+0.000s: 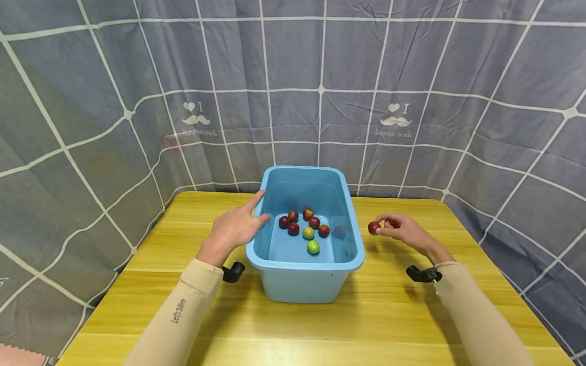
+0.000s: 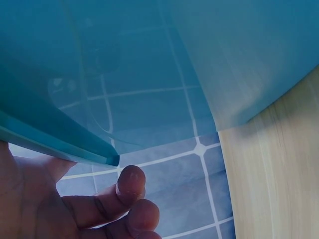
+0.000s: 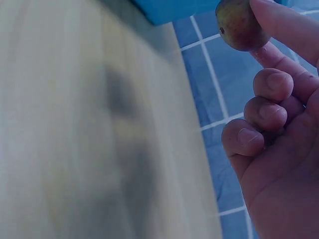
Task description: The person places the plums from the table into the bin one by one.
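On the table stands a light-blue plastic tub [image 1: 297,282] with several small dark-red round fruits [image 1: 293,229] and two green ones [image 1: 313,247] on its floor. My left hand [image 1: 235,226] rests at the tub's left rim, index finger and thumb spread along it. In the left wrist view, other fingers [image 2: 130,186] bend loosely below the rim. To the right of the tub, my right hand [image 1: 403,231] pinches one small dark-red fruit [image 1: 374,227] between thumb and fingertip. The right wrist view shows this fruit [image 3: 241,25] held above the table, remaining fingers curled toward the palm.
The wooden table [image 1: 389,320] extends around the tub on both sides and in front. A grey curtain [image 1: 293,61] with white grid lines hangs behind and beside the table. Black wrist mounts [image 1: 423,274] sit below both hands.
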Demonstrator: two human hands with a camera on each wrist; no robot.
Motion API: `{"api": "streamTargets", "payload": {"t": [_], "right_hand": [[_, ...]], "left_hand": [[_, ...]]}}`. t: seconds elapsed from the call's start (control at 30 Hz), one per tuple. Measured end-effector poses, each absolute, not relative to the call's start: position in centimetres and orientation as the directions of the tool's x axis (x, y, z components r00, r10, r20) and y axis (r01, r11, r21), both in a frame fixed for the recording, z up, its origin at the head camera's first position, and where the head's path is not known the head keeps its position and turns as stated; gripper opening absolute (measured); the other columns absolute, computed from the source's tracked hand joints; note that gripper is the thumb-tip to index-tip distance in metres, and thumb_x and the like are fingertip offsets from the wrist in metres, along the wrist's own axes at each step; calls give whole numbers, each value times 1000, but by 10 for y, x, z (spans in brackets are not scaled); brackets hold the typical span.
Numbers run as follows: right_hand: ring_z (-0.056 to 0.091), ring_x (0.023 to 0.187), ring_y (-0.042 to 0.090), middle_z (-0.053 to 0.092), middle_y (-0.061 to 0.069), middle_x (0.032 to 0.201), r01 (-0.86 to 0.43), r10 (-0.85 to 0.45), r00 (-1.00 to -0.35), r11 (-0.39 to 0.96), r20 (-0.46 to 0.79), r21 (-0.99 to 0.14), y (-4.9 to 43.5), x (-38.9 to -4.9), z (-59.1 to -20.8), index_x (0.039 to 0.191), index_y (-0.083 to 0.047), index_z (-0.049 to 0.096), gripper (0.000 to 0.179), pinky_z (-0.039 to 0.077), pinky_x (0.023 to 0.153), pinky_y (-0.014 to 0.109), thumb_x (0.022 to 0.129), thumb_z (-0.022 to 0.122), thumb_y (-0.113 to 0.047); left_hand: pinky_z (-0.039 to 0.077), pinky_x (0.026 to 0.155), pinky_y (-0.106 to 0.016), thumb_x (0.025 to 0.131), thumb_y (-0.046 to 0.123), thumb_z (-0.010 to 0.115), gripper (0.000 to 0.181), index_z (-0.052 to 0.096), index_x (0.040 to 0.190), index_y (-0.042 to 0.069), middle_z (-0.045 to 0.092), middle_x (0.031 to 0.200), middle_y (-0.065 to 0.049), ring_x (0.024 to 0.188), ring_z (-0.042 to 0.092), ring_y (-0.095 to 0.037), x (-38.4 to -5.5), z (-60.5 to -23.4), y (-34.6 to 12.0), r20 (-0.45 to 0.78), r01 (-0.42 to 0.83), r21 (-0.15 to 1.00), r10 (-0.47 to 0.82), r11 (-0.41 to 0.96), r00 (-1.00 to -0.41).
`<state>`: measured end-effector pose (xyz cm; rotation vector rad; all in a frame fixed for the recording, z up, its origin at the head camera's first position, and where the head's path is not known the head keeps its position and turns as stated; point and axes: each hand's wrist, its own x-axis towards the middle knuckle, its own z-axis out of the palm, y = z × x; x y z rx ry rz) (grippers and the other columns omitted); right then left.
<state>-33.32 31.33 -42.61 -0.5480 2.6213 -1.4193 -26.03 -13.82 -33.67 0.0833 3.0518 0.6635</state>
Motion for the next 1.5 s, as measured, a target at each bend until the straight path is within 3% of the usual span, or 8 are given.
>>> {"api": "streamTargets", "payload": {"t": [0.2, 0.5, 0.73, 0.83, 0.97, 1.1, 1.23, 1.5], "right_hand": [[45, 75, 12, 46, 7, 84, -279, -386, -919, 486, 83, -828, 307, -335, -406, 120, -4, 64, 35, 38, 66, 26, 94, 72, -26], [45, 72, 12, 47, 5, 82, -342, -414, -901, 488, 131, -803, 299, -333, -373, 118, -3, 64, 31, 38, 63, 27, 95, 71, -21], [45, 71, 15, 48, 7, 81, -386, -411, -896, 535, 167, -752, 294, -336, -351, 117, -7, 65, 31, 38, 64, 29, 95, 71, -27], [45, 71, 16, 47, 7, 80, -399, -425, -890, 545, 167, -737, 291, -338, -342, 117, -7, 65, 31, 38, 65, 30, 96, 70, -28], [45, 70, 17, 48, 6, 79, -404, -418, -892, 557, 175, -725, 283, -343, -327, 115, -9, 67, 30, 38, 65, 30, 95, 71, -32], [48, 73, 24, 51, 7, 80, -422, -423, -887, 575, 187, -701, 274, -347, -312, 113, -12, 68, 28, 39, 67, 31, 95, 70, -33], [49, 77, 29, 52, 8, 82, -449, -453, -871, 578, 190, -681, 263, -351, -302, 113, -10, 68, 26, 40, 69, 32, 97, 68, -30], [51, 73, 23, 57, 9, 81, -464, -478, -860, 592, 176, -659, 245, -361, -288, 114, -11, 68, 25, 42, 70, 33, 96, 69, -29]], "left_hand": [[44, 56, -39, 98, 57, 43, 71, 14, 161, 43, 67, 124, -15, 74, 60, -27, -260, -337, -138, -9, 46, 419, 55, 907, -998], [44, 57, -39, 97, 57, 44, 72, 14, 161, 43, 62, 135, -16, 79, 61, -29, -261, -336, -138, -9, 44, 423, 53, 905, -999], [44, 58, -39, 98, 58, 44, 72, 14, 161, 42, 56, 145, -16, 94, 63, -34, -260, -336, -138, -10, 44, 415, 53, 909, -999], [44, 57, -39, 98, 58, 44, 72, 14, 161, 43, 59, 140, -16, 87, 63, -32, -260, -336, -138, -25, 36, 417, 51, 908, -998], [42, 55, -39, 97, 57, 45, 72, 13, 161, 43, 67, 121, -14, 68, 57, -28, -259, -335, -138, -29, 33, 419, 50, 907, -998], [42, 54, -38, 98, 58, 45, 72, 14, 161, 43, 68, 110, -12, 66, 56, -27, -259, -334, -138, -17, 38, 408, 50, 912, -999], [42, 54, -38, 98, 58, 45, 72, 14, 161, 43, 68, 107, -12, 67, 56, -27, -259, -334, -138, -17, 35, 399, 46, 916, -999], [42, 55, -39, 98, 58, 45, 72, 14, 161, 43, 67, 114, -13, 67, 56, -27, -259, -334, -138, -18, 34, 401, 45, 915, -999]]}}
